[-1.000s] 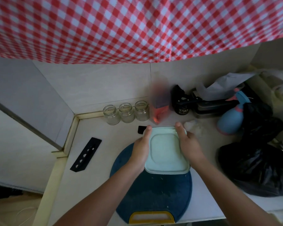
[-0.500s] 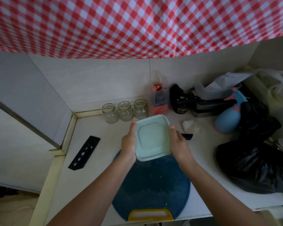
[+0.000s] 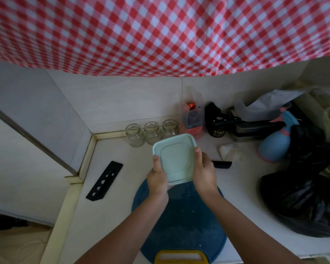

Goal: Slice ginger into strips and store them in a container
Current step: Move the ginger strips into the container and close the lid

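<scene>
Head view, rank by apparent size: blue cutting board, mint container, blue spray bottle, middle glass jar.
1. blue cutting board
2. mint container, held nearer the camera, so its lead is unsure
3. blue spray bottle
4. middle glass jar

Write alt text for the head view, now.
The left hand and right hand hold a pale green lidded container over the far edge of a round blue cutting board. Three glass jars stand by the wall behind; a black bag lies at right.

L hand & R hand grip container sides, thumbs atop.
</scene>
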`<state>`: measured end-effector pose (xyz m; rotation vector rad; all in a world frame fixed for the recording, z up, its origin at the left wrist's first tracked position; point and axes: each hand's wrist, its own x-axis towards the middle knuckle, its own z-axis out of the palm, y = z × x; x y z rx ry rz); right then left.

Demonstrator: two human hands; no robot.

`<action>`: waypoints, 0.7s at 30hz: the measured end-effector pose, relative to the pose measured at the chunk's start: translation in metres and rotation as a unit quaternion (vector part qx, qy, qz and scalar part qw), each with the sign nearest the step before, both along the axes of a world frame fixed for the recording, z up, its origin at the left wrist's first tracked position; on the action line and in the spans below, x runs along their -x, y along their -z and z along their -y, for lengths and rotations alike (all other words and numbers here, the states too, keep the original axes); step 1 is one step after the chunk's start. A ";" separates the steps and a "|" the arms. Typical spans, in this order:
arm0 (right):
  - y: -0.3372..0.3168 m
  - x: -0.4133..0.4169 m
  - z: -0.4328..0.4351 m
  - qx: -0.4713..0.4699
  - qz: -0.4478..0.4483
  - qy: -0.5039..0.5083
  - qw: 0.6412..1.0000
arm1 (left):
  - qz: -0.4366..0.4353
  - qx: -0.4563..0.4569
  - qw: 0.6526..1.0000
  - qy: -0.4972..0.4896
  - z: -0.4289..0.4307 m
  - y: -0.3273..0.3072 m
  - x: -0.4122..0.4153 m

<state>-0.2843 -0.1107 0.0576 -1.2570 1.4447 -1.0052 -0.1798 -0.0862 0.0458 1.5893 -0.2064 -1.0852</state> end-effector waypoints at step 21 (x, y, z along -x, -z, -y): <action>0.057 0.000 0.063 -0.037 -0.381 -0.248 0.890 | -0.056 0.014 0.989 -0.136 0.010 0.025 -0.154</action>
